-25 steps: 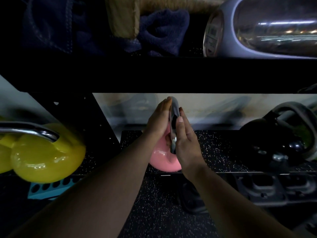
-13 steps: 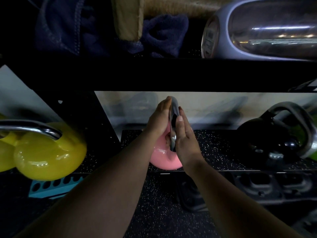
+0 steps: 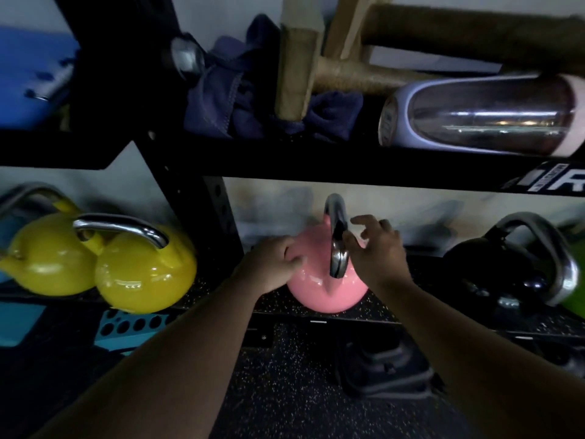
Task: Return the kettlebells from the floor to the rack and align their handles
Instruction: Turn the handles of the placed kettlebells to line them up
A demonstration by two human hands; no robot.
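Fingers of right hand spread, blurred, grasping nothing, just right of handle. Left hand curled against pink kettlebell on rack shelf; I cannot tell its grip.

open shelf gaps flank the pink kettlebell; upper shelf beam limits headroom.

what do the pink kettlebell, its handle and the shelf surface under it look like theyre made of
Pink kettlebell: likely metal under glossy pink paint or enamel; sharp highlights on the body. Its handle: bare polished steel by the look, grey and mirror-like. Shelf surface: probably rubber matting, matte black with pale flecks.
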